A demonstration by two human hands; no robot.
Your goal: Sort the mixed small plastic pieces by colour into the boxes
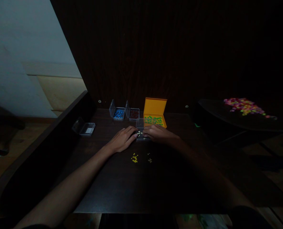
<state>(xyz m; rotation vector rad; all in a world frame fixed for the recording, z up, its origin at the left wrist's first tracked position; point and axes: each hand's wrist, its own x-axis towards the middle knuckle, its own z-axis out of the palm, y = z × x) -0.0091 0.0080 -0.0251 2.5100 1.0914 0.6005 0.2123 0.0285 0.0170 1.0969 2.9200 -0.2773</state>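
A small clear plastic box [139, 139] with its lid raised lies on the dark table, holding several pale pieces [139, 133]. My left hand [122, 139] grips its left side, the thumb and fingertips at the edge. Over the right part of that box is my right hand [158, 133], fingers curled together and pointing down; whatever is between the fingertips is hidden. Closer to me lie a loose cluster of yellow pieces [134, 158] and a smaller cluster of pale pieces [149, 160].
Behind the hands stand an open yellow box [155, 106] with green pieces and two clear boxes, one with blue pieces [119, 113], one with dark red pieces [134, 114]. Another open clear box [87, 129] lies left. Multicoloured pieces [245, 106] heap on a dark surface at right.
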